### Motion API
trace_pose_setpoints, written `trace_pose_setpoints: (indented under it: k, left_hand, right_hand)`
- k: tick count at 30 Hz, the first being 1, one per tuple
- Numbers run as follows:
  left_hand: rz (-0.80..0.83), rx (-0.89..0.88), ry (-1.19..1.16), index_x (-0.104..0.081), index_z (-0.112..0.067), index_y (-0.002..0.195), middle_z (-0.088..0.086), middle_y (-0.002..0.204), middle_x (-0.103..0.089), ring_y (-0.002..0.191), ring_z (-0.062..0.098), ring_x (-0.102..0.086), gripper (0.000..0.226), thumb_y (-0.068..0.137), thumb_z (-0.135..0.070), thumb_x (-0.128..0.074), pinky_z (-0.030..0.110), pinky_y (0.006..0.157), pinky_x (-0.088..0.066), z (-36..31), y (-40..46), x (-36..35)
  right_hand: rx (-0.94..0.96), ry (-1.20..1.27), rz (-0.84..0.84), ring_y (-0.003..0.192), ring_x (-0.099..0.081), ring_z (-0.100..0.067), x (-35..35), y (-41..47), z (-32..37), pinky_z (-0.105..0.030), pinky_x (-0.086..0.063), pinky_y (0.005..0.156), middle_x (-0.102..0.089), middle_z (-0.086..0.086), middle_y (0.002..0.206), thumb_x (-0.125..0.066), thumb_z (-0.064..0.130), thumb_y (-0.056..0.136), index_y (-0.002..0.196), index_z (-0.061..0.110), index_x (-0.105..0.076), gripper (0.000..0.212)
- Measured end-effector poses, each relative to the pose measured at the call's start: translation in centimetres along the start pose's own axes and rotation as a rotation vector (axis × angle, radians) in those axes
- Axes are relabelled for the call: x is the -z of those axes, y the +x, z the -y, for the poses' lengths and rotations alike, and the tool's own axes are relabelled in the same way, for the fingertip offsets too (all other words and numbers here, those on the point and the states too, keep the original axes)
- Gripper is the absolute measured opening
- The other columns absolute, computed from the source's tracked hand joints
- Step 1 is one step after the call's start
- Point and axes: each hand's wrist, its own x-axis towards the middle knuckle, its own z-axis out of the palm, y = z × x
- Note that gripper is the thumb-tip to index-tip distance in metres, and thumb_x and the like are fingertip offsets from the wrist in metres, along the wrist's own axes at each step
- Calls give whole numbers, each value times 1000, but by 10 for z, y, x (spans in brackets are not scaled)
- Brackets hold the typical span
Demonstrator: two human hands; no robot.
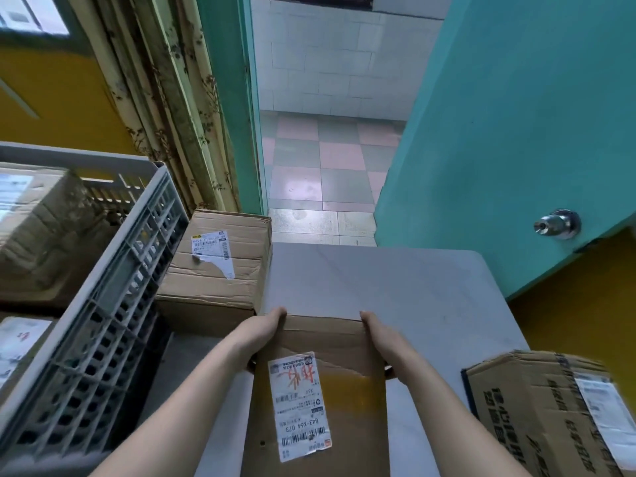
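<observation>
Left hand (263, 330) and right hand (380, 335) gripping opposite sides of labelled cardboard box (347, 390), box between them, over white table (413, 287)

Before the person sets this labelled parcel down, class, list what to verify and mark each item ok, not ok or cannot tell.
1. Left hand grips the labelled cardboard box on its left side: ok.
2. Right hand grips its right side: ok.
3. Bare white table ahead of the box: ok.
4. Gap to the printed carton on the right: ok.
5. Shipping label faces up: ok.
6. Box bottom already resting on the table: cannot tell.
</observation>
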Motion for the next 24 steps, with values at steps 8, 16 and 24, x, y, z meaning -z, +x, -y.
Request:
trace_pose_setpoints:
  k: [8,16,24]
  left_hand:
    - [-15,-400,-36,-59,-19,97,5,89,-70,82,20,-68,17,101,-32,-50,34,73,-56,-40,-89,10]
    - [-221,-538,57,-44,-18,129,-3,111,-59,101,17,-64,68,82,-53,-80,37,87,-58,-15,-113,12]
    - [-238,-446,180,-34,-21,124,1,121,-60,100,15,-63,83,72,-66,-80,35,84,-59,32,-108,2]
  right_hand:
    - [348,284,-44,111,-61,-23,44,-71,9,-47,-55,92,-61,-7,123,-52,45,103,128,20,-52,35]
    - [617,234,-136,114,-65,-15,33,-102,-14,-28,-59,89,-65,5,127,-76,47,88,140,29,-50,61]
    - [567,44,-47,118,-60,-11,20,-104,-49,-33,-53,101,-59,10,133,-80,73,67,141,43,-41,89]
